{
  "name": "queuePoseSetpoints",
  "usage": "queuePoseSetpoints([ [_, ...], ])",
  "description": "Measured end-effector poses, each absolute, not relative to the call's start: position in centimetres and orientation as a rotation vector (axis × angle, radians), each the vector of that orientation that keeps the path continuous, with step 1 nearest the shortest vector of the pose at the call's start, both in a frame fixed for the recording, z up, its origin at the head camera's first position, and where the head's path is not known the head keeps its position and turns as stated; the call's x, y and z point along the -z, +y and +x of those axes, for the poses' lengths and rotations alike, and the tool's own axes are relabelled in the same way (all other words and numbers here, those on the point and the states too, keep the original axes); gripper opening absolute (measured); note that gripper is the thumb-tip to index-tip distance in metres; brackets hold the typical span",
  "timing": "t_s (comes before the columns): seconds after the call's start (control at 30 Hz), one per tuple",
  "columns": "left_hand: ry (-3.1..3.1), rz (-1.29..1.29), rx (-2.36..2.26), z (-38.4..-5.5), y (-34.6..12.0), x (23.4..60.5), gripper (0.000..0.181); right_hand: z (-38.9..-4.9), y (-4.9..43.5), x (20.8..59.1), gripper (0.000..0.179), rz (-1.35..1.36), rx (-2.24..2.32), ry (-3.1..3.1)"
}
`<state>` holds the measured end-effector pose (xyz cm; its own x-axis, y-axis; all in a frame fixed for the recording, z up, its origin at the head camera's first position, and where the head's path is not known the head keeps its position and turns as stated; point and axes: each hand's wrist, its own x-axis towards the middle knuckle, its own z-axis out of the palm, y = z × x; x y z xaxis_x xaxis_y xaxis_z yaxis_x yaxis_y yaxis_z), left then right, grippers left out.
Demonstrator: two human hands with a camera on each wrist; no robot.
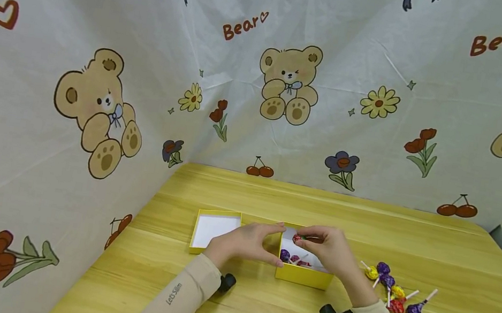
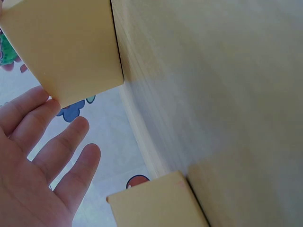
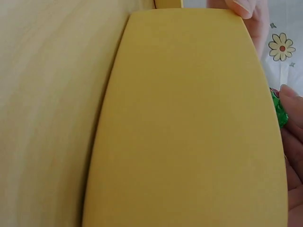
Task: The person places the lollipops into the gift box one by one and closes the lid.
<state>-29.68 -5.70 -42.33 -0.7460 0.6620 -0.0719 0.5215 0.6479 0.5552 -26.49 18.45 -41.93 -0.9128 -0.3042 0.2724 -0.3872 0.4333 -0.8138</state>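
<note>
A person's two hands work at a yellow box (image 1: 303,277) on a wood-grain table (image 1: 127,268). The left hand (image 1: 245,239) grips the box lightly by its left side, thumb at the near corner and fingertips at the far one, the remaining fingers spread free; this seems meant to keep it from sliding. The right hand (image 1: 332,247) reaches in from the right, pinching a lollipop (image 1: 297,238) between thumb and fingers, just above the white interior. Holding it by the tips probably lets it be handled in a narrow space without disturbing what lies below.

The lid (image 1: 216,230) lies to the left of the box, white inside facing up, apparently set aside so that the box is free from above. The loose lollipops (image 1: 387,281) lie scattered to the right, on the right hand's side, which makes them easy for it to reach.

The pinched lollipop has a small round head in a shiny wrapper, red with a patch of green; its stick is hidden by the fingers. Inside the box, near the left hand's thumb, lie a purple lollipop (image 1: 285,255) and something reddish beside it, too small to count clearly
</note>
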Motion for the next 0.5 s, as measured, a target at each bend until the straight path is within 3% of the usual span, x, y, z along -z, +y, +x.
queuePoseSetpoints([
  [0.5, 2.591, 0.948, -0.776, -29.46, -5.79, 42.22, 0.095, -26.19, 17.58, 42.40, 0.022, 0.743, -1.539, -2.657],
])
